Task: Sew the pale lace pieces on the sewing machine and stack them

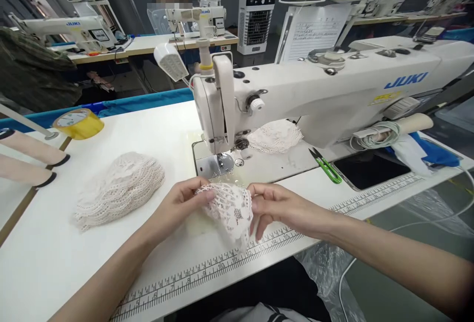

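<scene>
A white lace piece [231,208] hangs between my two hands, in front of the needle plate [213,164] of a white sewing machine [296,85]. My left hand [188,198] pinches its upper left edge between thumb and fingers. On the other side, my right hand [276,208] grips the right edge, with some fingers tucked behind the lace. The lower tip of the lace droops over the ruler marking printed on the table. A stack of similar lace pieces [122,188] lies to the left, and another lace piece [276,136] rests under the machine arm.
Green thread snips [326,166] and a dark phone [370,168] lie at the right. Yellow tape [79,123] and thread cones [27,159] are at the left. A lamp [170,62] juts from the machine head. Other sewing machines [81,30] stand behind, with a person there.
</scene>
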A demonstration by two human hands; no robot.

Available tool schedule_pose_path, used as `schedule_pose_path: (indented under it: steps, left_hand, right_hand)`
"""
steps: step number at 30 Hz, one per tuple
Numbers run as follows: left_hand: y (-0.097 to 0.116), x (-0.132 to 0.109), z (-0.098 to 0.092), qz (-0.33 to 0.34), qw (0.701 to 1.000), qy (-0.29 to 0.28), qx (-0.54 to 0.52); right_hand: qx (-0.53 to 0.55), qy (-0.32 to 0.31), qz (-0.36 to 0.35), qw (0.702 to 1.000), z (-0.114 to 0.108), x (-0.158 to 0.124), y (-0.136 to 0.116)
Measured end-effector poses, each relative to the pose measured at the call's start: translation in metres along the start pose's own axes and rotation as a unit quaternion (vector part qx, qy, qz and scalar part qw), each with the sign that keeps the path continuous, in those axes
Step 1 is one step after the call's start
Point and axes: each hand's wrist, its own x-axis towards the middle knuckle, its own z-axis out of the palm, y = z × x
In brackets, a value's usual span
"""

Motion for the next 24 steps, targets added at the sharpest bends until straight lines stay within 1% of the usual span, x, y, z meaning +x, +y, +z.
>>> schedule_pose_path:
  steps: [1, 2, 4, 5, 6, 8, 9, 11, 13, 15, 17, 18, 19, 21, 22, 24]
  left_hand:
    - [0.002, 0.0, 0.0, -0.016, 1.0, 0.006, -0.005]
    - [0.003, 0.001, 0.002, -0.029, 0.999, 0.012, 0.008]
    - [0.005, 0.004, 0.009, -0.035, 0.997, 0.022, 0.066]
    - [0.006, 0.005, 0.013, -0.025, 0.995, 0.024, 0.097]
    - [0.006, 0.006, 0.016, -0.012, 0.992, 0.021, 0.124]
    - [0.006, 0.007, 0.021, 0.016, 0.986, 0.018, 0.164]
    - [0.005, 0.007, 0.022, 0.028, 0.982, 0.029, 0.182]
    - [0.004, 0.005, 0.02, 0.042, 0.97, 0.079, 0.227]
    - [0.003, 0.004, 0.015, 0.035, 0.952, 0.13, 0.275]
    - [0.002, 0.003, 0.011, -0.002, 0.943, 0.133, 0.307]
    - [0.0, 0.004, 0.009, -0.034, 0.941, 0.115, 0.317]
    - [-0.002, 0.004, 0.009, -0.037, 0.941, 0.107, 0.319]
    - [-0.004, 0.005, 0.011, -0.029, 0.939, 0.107, 0.325]
    - [-0.009, 0.006, 0.015, 0.012, 0.93, 0.116, 0.348]
    - [-0.012, 0.006, 0.017, 0.038, 0.922, 0.124, 0.365]
    - [-0.018, 0.005, 0.02, 0.089, 0.899, 0.146, 0.404]
  right_hand:
    - [-0.042, -0.012, 0.016, 0.999, -0.003, -0.001, -0.002]
    - [-0.093, -0.009, 0.02, 0.995, -0.005, -0.001, -0.005]
    - [-0.184, 0.04, -0.006, 0.982, -0.009, 0.004, -0.012]
    - [-0.209, 0.069, -0.025, 0.975, -0.01, 0.009, -0.016]
    - [-0.22, 0.074, -0.033, 0.972, -0.01, 0.015, -0.019]
    - [-0.218, 0.018, -0.019, 0.976, -0.009, 0.03, -0.025]
    - [-0.217, -0.006, -0.006, 0.976, -0.009, 0.038, -0.027]
    - [-0.226, -0.021, 0.014, 0.974, -0.011, 0.05, -0.03]
    - [-0.247, -0.019, 0.017, 0.969, -0.015, 0.058, -0.031]
    - [-0.269, -0.018, 0.014, 0.963, -0.021, 0.06, -0.031]
    - [-0.285, -0.014, 0.018, 0.958, -0.025, 0.06, -0.03]
    - [-0.289, -0.011, 0.021, 0.957, -0.026, 0.06, -0.029]
    - [-0.292, -0.006, 0.024, 0.956, -0.026, 0.06, -0.027]
    - [-0.292, 0.009, 0.015, 0.956, -0.024, 0.059, -0.022]
    - [-0.292, 0.021, 0.0, 0.956, -0.022, 0.059, -0.019]
    - [-0.306, 0.054, -0.057, 0.949, -0.019, 0.059, -0.012]
